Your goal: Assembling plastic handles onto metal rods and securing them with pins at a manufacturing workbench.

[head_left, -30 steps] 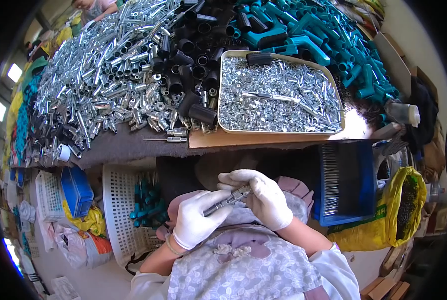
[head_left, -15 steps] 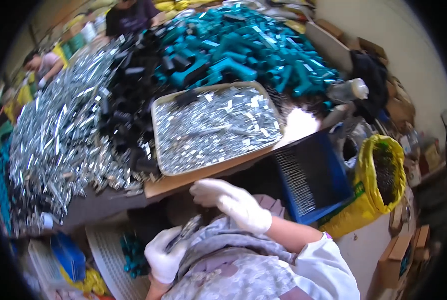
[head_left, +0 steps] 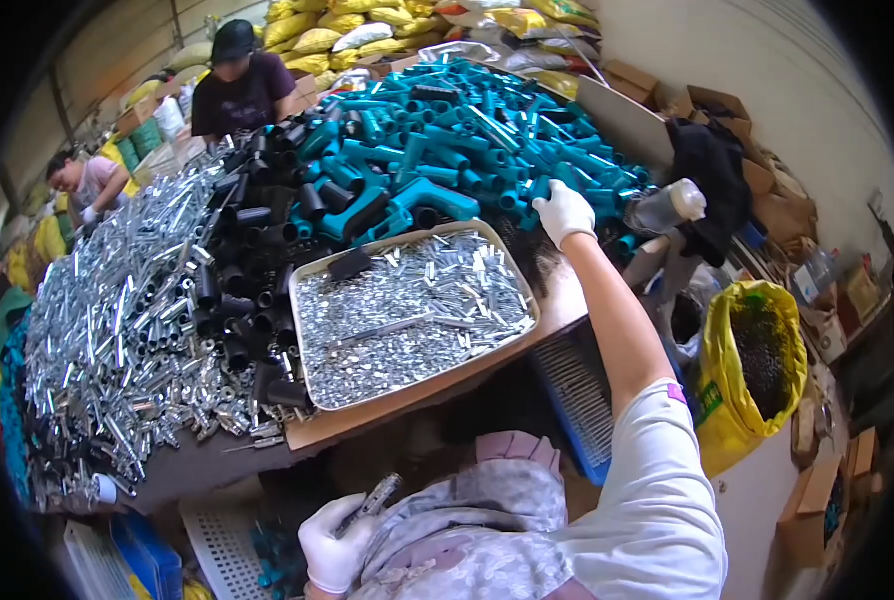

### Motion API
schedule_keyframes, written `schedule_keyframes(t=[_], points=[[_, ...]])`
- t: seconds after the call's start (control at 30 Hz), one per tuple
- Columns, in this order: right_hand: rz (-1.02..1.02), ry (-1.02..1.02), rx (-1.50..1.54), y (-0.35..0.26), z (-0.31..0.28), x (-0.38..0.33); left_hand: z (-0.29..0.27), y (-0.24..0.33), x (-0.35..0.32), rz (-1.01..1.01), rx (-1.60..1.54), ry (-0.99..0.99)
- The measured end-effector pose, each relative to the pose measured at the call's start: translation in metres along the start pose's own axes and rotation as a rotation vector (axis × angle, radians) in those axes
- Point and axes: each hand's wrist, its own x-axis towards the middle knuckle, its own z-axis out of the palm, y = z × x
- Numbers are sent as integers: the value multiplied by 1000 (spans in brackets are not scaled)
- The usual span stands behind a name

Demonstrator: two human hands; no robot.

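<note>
My left hand (head_left: 335, 545), in a white glove, is low in front of my lap with its fingers closed around a short silver metal tube-like part (head_left: 380, 494). My right hand (head_left: 569, 214), also gloved, is stretched far forward to the right edge of a heap of teal plastic handles (head_left: 447, 145). Its thumb and fingertips are at the end of a teal plastic handle (head_left: 540, 188) and appear to pinch it. A shallow cream tray (head_left: 419, 396) of small shiny metal pieces lies on the table below that arm's reach.
Silver metal parts (head_left: 117, 330) and black plastic sleeves (head_left: 235, 305) are heaped on the left. A clear bottle (head_left: 667, 206) lies beside the teal heap. At right stand a blue crate (head_left: 595, 462) and an open yellow sack (head_left: 712, 400). Two people work beyond the table.
My right hand has moved from above my lap, forward and right, to the teal heap. My left hand has stayed low with the metal part. The view has shifted slightly.
</note>
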Motion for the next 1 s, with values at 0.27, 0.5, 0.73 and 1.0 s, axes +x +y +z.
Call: schedule_keyframes(t=[0.27,0.5,0.73,1.0], points=[[302,8,708,18,25,12,-7,-4,10,209,176,-48],[-170,-131,1444,-51,-91,-125,-26,-2,22,374,188,-29],[-447,-1180,776,-84,-94,-279,-38,-4,24,431,211,-53],[-654,-1323,707,-109,-83,-269,-52,-12,15,609,291,-195]])
